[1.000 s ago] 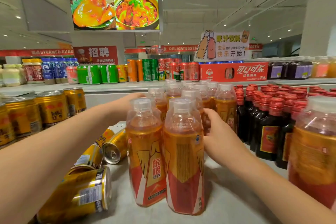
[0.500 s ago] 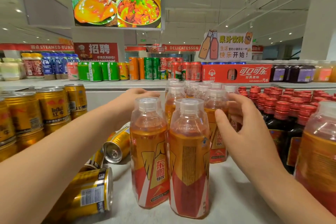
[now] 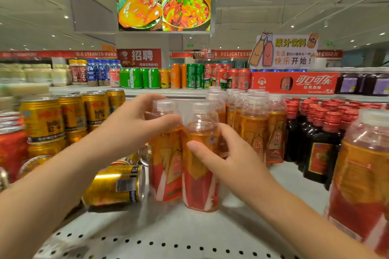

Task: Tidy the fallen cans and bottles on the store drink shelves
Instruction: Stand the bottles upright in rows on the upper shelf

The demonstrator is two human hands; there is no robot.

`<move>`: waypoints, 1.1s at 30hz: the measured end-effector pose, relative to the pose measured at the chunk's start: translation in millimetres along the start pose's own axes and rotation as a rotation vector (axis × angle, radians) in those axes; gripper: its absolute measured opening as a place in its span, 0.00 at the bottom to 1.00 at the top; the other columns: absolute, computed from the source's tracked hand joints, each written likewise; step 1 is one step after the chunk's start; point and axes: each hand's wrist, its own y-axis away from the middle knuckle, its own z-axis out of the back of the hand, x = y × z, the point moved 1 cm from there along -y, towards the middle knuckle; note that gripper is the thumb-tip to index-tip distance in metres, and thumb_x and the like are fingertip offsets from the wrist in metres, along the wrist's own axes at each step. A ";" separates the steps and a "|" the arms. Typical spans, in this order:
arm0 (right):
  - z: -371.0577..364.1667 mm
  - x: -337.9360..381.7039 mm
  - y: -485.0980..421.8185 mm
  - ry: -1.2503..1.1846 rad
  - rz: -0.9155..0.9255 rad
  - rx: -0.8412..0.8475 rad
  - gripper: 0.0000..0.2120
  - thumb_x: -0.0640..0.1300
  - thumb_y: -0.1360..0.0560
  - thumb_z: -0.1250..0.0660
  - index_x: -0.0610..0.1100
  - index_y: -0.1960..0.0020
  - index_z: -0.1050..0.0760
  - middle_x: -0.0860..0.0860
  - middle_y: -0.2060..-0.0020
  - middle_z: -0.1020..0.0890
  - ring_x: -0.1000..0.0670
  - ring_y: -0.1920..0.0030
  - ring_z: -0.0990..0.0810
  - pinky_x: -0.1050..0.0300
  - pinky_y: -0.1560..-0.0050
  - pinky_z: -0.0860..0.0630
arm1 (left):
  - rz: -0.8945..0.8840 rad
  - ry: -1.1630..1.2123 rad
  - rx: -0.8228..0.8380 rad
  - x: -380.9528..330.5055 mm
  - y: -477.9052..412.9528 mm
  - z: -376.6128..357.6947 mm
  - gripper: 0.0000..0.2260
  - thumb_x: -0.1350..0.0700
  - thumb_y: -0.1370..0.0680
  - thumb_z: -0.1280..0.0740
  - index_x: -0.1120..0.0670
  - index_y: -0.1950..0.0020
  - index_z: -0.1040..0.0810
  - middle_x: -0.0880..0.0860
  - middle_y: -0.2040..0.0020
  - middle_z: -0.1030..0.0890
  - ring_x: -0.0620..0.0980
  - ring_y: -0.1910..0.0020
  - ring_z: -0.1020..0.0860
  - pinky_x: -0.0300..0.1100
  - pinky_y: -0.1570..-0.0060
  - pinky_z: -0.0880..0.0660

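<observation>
Two orange drink bottles stand upright side by side at the shelf front. My left hand (image 3: 134,126) grips the upper part of the left bottle (image 3: 166,166), fingers curled round its neck and shoulder. My right hand (image 3: 229,157) holds the right bottle (image 3: 199,187), thumb across its front and fingers behind it. A gold can (image 3: 115,185) lies on its side just left of the bottles, and more fallen gold cans (image 3: 33,164) lie behind my left forearm, partly hidden.
Upright gold cans (image 3: 69,113) stand at the left. Rows of orange bottles (image 3: 252,124) and dark red-capped bottles (image 3: 320,139) fill the right. A big orange bottle (image 3: 364,174) is close at the right edge. The perforated shelf (image 3: 168,239) runs below; a further shelf of cans (image 3: 189,78) stands behind.
Both hands came back from the rear bottles and took hold of the two front bottles. The view shifted a little to the right.
</observation>
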 end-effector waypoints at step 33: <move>52.4 -71.9 -3.6 0.318 -0.516 -0.213 0.45 0.61 0.27 0.30 0.47 0.20 0.50 0.44 0.27 0.33 0.39 0.29 0.32 0.42 0.32 0.30 | 0.347 0.296 -0.429 -35.6 -49.5 -191.8 0.30 0.55 0.20 0.38 0.56 0.19 0.44 0.56 0.20 0.41 0.59 0.23 0.37 0.59 0.26 0.37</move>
